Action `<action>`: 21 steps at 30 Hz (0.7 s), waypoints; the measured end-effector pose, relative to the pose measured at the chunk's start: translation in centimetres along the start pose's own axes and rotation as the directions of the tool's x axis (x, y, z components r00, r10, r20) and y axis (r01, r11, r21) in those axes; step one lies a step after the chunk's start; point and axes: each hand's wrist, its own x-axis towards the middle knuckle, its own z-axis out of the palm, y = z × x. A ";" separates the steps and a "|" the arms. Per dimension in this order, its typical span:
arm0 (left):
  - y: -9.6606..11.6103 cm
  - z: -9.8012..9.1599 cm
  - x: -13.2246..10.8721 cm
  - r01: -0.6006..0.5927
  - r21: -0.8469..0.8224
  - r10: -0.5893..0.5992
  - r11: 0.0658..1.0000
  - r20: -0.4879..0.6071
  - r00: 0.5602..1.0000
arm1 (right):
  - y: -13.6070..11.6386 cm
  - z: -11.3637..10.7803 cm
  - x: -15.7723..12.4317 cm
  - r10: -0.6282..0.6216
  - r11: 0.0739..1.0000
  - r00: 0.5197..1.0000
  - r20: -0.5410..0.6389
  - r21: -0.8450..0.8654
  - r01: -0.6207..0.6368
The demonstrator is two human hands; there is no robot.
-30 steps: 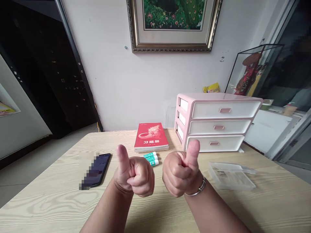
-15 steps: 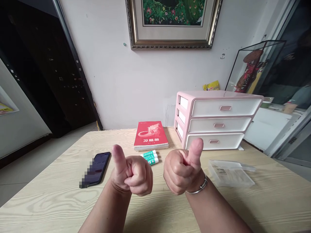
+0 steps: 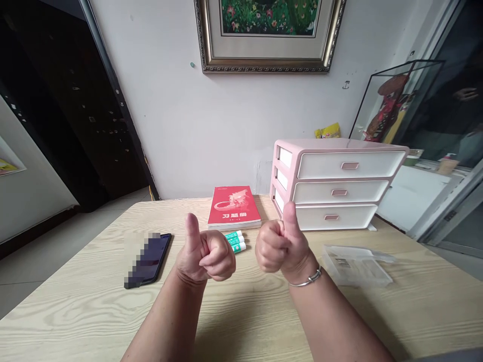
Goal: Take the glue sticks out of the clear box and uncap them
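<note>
Both my hands are held up above a light wooden table [image 3: 75, 311], each in a fist with the thumb up and nothing in it. My left hand [image 3: 206, 254] is just in front of several green and white tubes [image 3: 236, 240] lying on the table. My right hand [image 3: 283, 246], with a silver bangle on the wrist, is in front of the bottom drawer of a pink and white three-drawer box [image 3: 335, 186]. A red book [image 3: 234, 207] lies flat behind the tubes.
A dark phone [image 3: 149, 259] lies left of my left hand. A clear plastic case [image 3: 358, 265] lies at the right. A framed picture [image 3: 269, 35] hangs on the white wall. A glass display case [image 3: 392, 105] stands at the far right.
Both fists have moved a little away from me and up in the view, keeping the thumbs up. The right hand has turned slightly. The camera has tilted slightly down.
</note>
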 end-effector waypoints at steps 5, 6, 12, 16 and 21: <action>0.7 -1.0 -0.4 0.244 0.418 0.125 0.875 -0.683 0.720 | -2.3 -0.7 -1.7 -0.256 0.833 0.629 -0.735 -0.497 -0.242; 0.6 -1.4 -0.4 0.408 0.485 0.170 0.774 -0.779 0.604 | -2.4 -1.2 -2.2 -0.364 0.716 0.495 -0.789 -0.577 -0.393; -2.4 -4.6 -1.5 0.882 0.465 0.341 0.072 -0.843 0.417 | -0.6 -4.1 -6.2 -0.642 0.006 0.264 -0.720 -0.349 -0.937; -5.3 -6.0 -2.0 0.849 0.509 0.266 -0.140 -0.807 0.527 | 0.5 -4.4 -7.5 -0.529 -0.078 0.237 -0.815 -0.231 -0.970; -6.8 -5.7 -1.8 0.801 0.528 0.243 -0.284 -0.768 0.593 | 0.7 -3.8 -7.9 -0.413 -0.186 0.216 -0.885 -0.150 -0.971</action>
